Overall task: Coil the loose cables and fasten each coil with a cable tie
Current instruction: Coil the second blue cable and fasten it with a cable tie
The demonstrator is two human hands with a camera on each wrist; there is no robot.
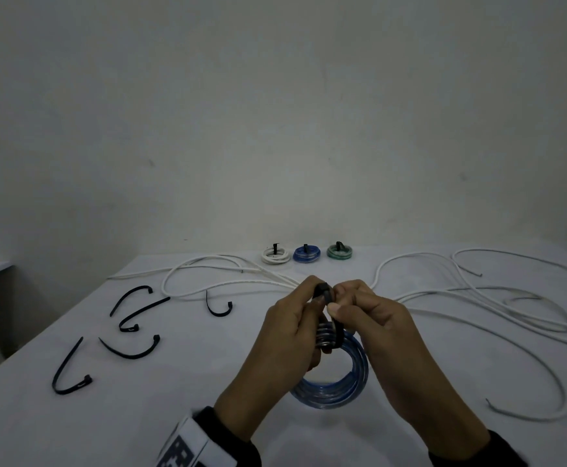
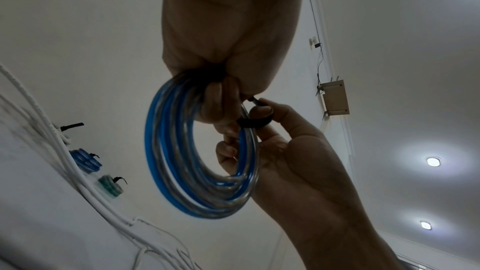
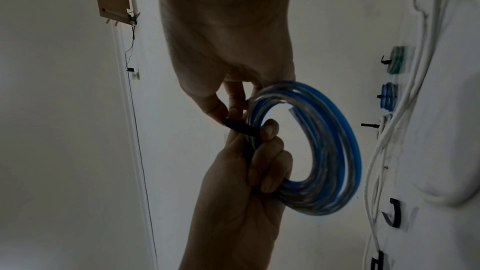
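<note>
A coil of blue and clear cable (image 1: pixel 336 389) (image 2: pixel 166 171) (image 3: pixel 345 151) hangs upright above the white table (image 1: pixel 174 416), held between both hands. My left hand (image 1: pixel 316 294) (image 2: pixel 221 93) (image 3: pixel 267 151) grips the top of the coil, with its fingers curled through the ring. A black cable tie (image 1: pixel 337 326) (image 2: pixel 255 122) (image 3: pixel 239 127) loops around the strands there. My right hand (image 1: pixel 337 303) (image 2: pixel 262 114) (image 3: pixel 231 110) pinches the tie just beside the left fingers. The tie's head is hidden between the fingertips.
Three tied coils stand at the table's back edge: white (image 1: pixel 276 256), blue (image 1: pixel 306 254) and green (image 1: pixel 339 252). Loose white cables (image 1: pixel 477 298) sprawl across the back and right. Several loose black cable ties (image 1: pixel 134 348) lie on the left.
</note>
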